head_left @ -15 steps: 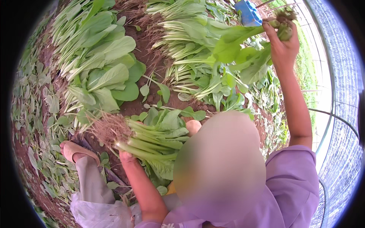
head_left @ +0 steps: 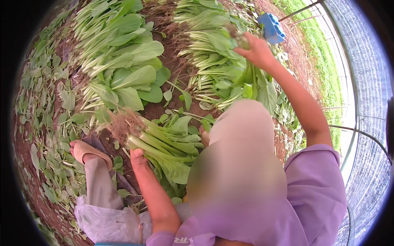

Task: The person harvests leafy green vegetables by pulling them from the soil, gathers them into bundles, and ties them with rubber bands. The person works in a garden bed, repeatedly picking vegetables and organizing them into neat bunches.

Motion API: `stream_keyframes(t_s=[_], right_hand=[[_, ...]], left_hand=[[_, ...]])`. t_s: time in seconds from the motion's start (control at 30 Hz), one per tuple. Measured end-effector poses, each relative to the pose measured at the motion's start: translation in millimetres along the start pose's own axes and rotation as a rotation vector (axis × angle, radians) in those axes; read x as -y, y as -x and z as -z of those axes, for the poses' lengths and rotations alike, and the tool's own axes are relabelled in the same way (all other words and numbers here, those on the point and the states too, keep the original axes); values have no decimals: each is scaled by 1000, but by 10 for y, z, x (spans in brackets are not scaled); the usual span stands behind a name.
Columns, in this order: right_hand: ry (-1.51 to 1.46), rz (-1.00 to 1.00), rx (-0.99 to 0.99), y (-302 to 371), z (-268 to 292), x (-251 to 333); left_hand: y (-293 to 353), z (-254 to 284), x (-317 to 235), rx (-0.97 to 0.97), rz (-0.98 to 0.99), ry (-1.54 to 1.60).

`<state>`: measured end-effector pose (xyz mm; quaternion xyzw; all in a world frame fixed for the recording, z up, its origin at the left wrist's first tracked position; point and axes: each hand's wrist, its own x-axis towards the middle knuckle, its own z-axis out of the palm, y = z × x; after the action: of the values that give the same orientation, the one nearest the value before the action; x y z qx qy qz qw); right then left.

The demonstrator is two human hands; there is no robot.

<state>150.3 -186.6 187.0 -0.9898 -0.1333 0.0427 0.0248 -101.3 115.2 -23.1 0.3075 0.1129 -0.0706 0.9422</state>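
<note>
Forearms come up from the lower edge of the head view, both bare below short purple sleeves [head_left: 316,184]. The left arm bends up from the middle bottom, and the left hand [head_left: 138,158] closes around the pale stalk ends of a bundle of leafy greens [head_left: 166,143], fingers wrapped tight about the stems just below their matted roots [head_left: 123,123]. The bundle lies across the lap, leaves pointing toward the body. The right arm stretches far out to the upper right, elbow nearly straight, and the right hand [head_left: 258,51] pinches the root end of another green plant [head_left: 256,84], fingers pressed together on it; its leaves hang below the hand. Rows of cut greens [head_left: 123,61] lie on the brown soil [head_left: 164,53] ahead, a second row [head_left: 209,45] beside the raised hand. A blue plastic object [head_left: 271,28] sits on the ground beyond it; what it holds cannot be told. A sandalled foot [head_left: 84,149] rests among scattered loose leaves [head_left: 45,102] at the left.
</note>
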Motion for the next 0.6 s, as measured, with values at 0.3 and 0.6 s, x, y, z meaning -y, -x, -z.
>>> stream_keyframes(t_s=[0.3,0.6], right_hand=[[258,396,175,-503,-1845,-315],[222,443,112,-472,-2670,-513]], left_hand=[[104,-36,255,-56,1,34],[-152,-203,224,-63,146,-149]])
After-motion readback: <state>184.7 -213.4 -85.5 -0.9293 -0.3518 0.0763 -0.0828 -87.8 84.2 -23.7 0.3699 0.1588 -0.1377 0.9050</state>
